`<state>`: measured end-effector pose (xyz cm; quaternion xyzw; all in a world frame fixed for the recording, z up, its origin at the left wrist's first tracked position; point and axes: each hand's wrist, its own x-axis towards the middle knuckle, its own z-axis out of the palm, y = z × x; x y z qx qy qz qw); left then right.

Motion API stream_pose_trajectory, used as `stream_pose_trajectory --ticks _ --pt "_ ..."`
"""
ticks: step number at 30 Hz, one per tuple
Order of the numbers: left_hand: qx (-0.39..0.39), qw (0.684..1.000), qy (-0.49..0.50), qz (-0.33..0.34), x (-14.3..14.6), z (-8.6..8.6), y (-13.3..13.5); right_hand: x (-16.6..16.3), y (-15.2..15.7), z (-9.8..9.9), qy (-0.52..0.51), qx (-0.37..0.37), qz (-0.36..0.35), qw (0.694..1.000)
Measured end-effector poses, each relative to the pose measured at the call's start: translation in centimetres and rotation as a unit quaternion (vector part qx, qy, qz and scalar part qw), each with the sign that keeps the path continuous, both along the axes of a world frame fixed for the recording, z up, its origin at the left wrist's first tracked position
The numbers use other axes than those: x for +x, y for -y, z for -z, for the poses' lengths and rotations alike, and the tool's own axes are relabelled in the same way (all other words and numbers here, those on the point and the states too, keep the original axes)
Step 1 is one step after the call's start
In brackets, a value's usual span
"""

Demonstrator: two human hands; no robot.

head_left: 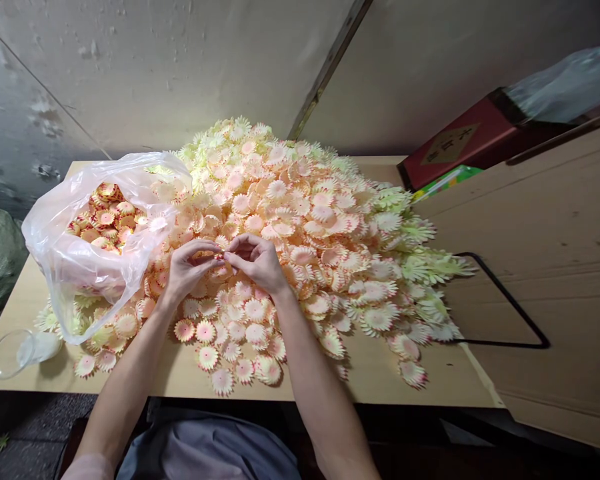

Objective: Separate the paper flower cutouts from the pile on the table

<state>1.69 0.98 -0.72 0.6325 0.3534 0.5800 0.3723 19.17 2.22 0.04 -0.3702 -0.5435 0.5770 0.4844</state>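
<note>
My left hand (193, 265) and my right hand (257, 261) meet fingertip to fingertip in front of a heap of artificial flower petal discs (290, 213). Both are closed in a pinch on something small with a touch of red; the fingers hide most of it. The discs are pale yellow to pink, with toothed edges, and many have pink tips. Under and between my forearms lie loose petal discs (255, 312). Left of my left hand sits an open clear plastic bag (50, 233) holding smaller red-and-yellow flower pieces (107, 217).
A glass jar (11, 355) lies tipped near the front left corner of the wooden table (380, 383). At right stand a cardboard box (545, 280), a black metal rod (515, 303) and a red box (460, 137). A wall (145, 73) rises behind.
</note>
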Motion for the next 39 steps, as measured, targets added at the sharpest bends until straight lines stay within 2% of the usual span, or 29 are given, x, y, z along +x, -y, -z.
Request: stream_pose_trajectory --ticks 9,13,18,27,39 --pt "-0.014 1.0 -0.002 0.008 0.01 0.09 0.03 -0.08 -0.21 0.16 -0.012 -0.015 0.017 1.0" --pt "0.008 1.0 -0.006 0.016 0.0 0.24 -0.12 0.14 -0.39 0.2 -0.016 -0.008 0.028 0.999" --pt "0.023 0.999 -0.028 0.016 0.0 0.2 -0.16 0.57 -0.42 -0.12 -0.028 -0.006 0.016 0.999" --pt "0.013 1.0 -0.011 0.024 -0.05 0.38 -0.16 0.31 0.08 -0.65 -0.034 -0.023 -0.03 0.999" --pt "0.002 0.999 -0.022 0.044 -0.24 0.57 -0.15 0.17 -0.15 -0.25 -0.021 -0.027 0.002 0.999"
